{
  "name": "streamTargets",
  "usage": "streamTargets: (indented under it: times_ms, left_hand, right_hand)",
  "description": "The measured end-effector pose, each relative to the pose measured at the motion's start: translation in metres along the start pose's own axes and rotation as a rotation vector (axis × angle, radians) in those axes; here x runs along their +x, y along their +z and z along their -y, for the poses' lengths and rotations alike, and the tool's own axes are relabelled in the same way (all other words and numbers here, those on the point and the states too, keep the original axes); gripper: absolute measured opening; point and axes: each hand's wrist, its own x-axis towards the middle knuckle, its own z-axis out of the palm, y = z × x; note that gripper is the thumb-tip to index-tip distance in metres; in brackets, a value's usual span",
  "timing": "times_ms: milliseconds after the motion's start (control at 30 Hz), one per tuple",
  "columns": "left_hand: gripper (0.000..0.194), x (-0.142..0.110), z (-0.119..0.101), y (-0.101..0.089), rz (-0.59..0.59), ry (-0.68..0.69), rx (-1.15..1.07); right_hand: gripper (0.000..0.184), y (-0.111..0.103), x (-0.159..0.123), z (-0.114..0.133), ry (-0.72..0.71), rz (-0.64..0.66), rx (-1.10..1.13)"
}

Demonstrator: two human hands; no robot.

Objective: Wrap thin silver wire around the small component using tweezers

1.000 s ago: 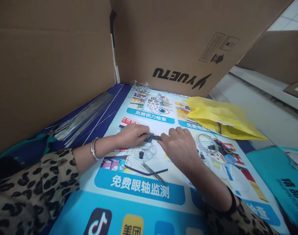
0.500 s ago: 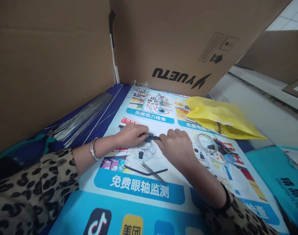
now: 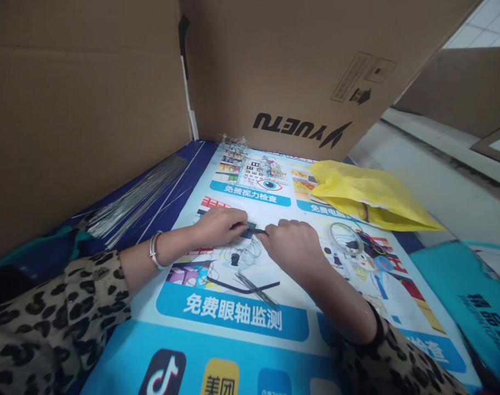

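Observation:
My left hand (image 3: 219,226) and my right hand (image 3: 293,247) meet over a printed blue and white poster (image 3: 233,318) on the table. Between them lies a small dark tool (image 3: 253,229); the fingers of both hands are closed on it. Just below the hands lie thin looped wires with a small black piece (image 3: 242,257), a dark curved strip (image 3: 242,287) and a short bundle of thin metal rods (image 3: 256,289). A silver bangle (image 3: 153,250) sits on my left wrist.
Tall cardboard walls (image 3: 89,109) stand at the left and back. A long bundle of metal wires (image 3: 135,198) lies at the left. A yellow plastic bag (image 3: 369,195), a clear tape roll (image 3: 344,239) with coloured bands, and a teal bag (image 3: 472,296) lie at the right.
My right hand has slid a little to the left, closer to my left hand, covering more of the dark tool. My left hand stays in place.

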Motion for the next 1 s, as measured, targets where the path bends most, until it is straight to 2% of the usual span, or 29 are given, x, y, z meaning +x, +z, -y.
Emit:
streamTargets:
  times_ms: [433, 1000]
  left_hand:
    - [0.017, -0.0012, 0.0003, 0.0019, -0.007, 0.057, 0.068]
    - [0.023, -0.0017, -0.0016, 0.0002, -0.013, 0.05, -0.043]
  right_hand:
    - [0.034, 0.0002, -0.0015, -0.005, -0.037, -0.016, -0.035]
    - [0.036, 0.0001, -0.0019, -0.0062, -0.036, -0.022, -0.046]
